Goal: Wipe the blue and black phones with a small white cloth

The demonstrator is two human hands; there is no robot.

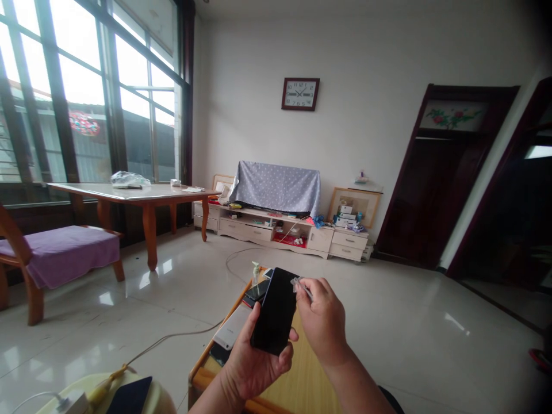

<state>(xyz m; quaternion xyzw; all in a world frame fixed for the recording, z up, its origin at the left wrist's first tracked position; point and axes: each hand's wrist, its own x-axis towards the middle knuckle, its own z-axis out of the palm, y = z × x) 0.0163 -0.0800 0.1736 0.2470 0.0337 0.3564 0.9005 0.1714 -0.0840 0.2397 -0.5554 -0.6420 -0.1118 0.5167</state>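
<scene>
My left hand (254, 359) grips a black smartphone (276, 310) from below, its dark screen facing me. At the phone's top right corner, my right hand (321, 319) pinches a small clear tab of film (299, 284). Both hands hover over a low wooden table (302, 374). On that table lie a white phone (233, 333), a dark phone (256, 290) and a small pump bottle (256, 270).
A cable (172, 336) runs across the shiny tiled floor. A wooden dining table (138, 195) and a purple-cushioned bench (60, 253) stand at the left by the windows. A TV cabinet (280, 230) with a covered screen lines the far wall. Dark doors (435, 178) stand right.
</scene>
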